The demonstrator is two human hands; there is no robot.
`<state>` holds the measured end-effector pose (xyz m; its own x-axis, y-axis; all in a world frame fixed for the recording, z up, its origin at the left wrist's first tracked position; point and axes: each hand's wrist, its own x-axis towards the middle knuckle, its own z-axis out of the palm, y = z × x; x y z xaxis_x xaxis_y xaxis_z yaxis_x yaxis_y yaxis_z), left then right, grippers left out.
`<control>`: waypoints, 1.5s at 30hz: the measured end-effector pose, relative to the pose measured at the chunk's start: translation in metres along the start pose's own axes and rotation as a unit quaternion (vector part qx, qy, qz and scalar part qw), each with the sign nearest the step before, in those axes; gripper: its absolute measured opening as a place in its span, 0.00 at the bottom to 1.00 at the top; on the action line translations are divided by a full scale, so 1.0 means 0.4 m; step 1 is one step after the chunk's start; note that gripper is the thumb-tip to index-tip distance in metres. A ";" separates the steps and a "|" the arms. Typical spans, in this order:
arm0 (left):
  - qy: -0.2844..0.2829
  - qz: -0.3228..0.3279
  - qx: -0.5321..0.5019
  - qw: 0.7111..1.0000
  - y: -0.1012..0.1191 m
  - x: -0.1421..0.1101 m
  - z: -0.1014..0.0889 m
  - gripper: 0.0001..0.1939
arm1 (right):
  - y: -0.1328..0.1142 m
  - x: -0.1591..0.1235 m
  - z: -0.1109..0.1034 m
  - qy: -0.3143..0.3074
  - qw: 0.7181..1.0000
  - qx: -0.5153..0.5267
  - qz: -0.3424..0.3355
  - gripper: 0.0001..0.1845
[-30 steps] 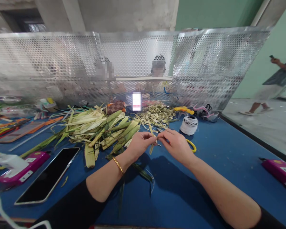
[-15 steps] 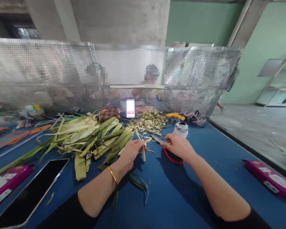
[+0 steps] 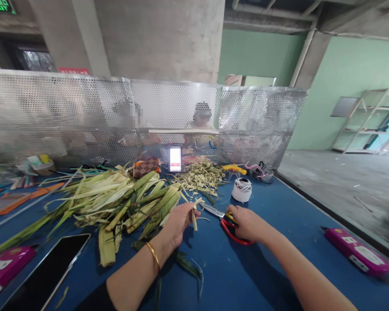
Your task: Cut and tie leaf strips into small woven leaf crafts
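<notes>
My left hand (image 3: 178, 220) is closed, pinching narrow corn husk strips (image 3: 195, 216) between thumb and fingers. My right hand (image 3: 250, 222) is closed on the handles of the scissors (image 3: 235, 233), which have a red outer rim and a yellow inner part. Their metal blades point left, toward the pinched strips, and the tips lie close to them. Just beyond my right hand stands a spool of white thread (image 3: 241, 190). A large pile of green and pale corn husks (image 3: 123, 198) lies left of my left hand, with a heap of small husk scraps (image 3: 202, 177) behind.
A black-screened phone (image 3: 48, 268) and a magenta device (image 3: 11, 265) lie at the left, another magenta device (image 3: 356, 250) at the right. A yellow tool (image 3: 234, 168) rests near the perforated metal screen (image 3: 178, 103). People sit behind it. A lit phone (image 3: 175, 159) stands there.
The view has tilted upward, so things sit lower in the picture. My right hand has drawn back from the thread spool, which now shows fully. My left hand keeps its pinch on the strips.
</notes>
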<state>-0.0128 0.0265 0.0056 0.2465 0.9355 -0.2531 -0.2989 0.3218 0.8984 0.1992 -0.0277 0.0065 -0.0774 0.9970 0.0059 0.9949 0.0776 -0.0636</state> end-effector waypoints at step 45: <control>-0.146 -0.219 -0.044 0.964 0.010 0.032 -0.029 0.07 | -0.165 0.049 0.035 0.196 0.890 0.085 -0.403 0.08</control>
<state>-0.0214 0.0416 0.0016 0.6114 0.6303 -0.4785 -0.1803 0.6997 0.6913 0.1310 -0.0131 -0.0031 -0.7005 0.5429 0.4632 0.5990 0.8001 -0.0320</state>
